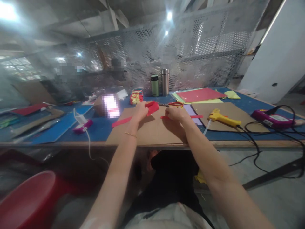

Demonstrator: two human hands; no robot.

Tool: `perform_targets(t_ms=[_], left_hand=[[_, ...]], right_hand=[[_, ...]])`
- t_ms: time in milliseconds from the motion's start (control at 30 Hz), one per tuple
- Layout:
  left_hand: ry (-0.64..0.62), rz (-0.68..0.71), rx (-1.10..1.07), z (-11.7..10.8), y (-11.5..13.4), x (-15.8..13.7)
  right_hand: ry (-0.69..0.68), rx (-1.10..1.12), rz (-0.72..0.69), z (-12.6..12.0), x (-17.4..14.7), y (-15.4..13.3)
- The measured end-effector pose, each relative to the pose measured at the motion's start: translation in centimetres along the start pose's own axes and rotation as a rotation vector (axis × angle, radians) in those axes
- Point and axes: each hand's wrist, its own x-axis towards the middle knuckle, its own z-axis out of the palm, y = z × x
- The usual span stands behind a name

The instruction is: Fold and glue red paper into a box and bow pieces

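My left hand (141, 112) is closed on a folded red paper piece (152, 108), which sticks out to the right of its fingers. A flat red strip (122, 121) lies to the left of that hand on the brown cardboard sheet (152, 132). My right hand (173, 112), also closed, is at a long narrow red strip (196, 116) that shows on both sides of the fist. Just behind its knuckles are red and yellow scissors (176, 104), blades toward the left. The fingertips of both hands are partly hidden.
A yellow glue gun (224, 118) rests on another cardboard piece to the right, its cable running to a purple power box (273, 118). Behind stand a green tumbler (154, 86) and a steel flask (165, 82). At left are a lit phone (111, 106) and a purple socket (83, 126).
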Motion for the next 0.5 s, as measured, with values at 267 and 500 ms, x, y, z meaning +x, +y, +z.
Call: perform_targets(t_ms=[267,500], left_hand=[[-0.094,0.102,-0.074,0.9,1.6,-0.9],[-0.149,0.049,-0.256,1.1,2.0,-1.2]], right_hand=[[0.253,0.633,-0.059,0.6,0.8,0.9],[0.18,0.974,-0.038,1.2,0.5,0.6]])
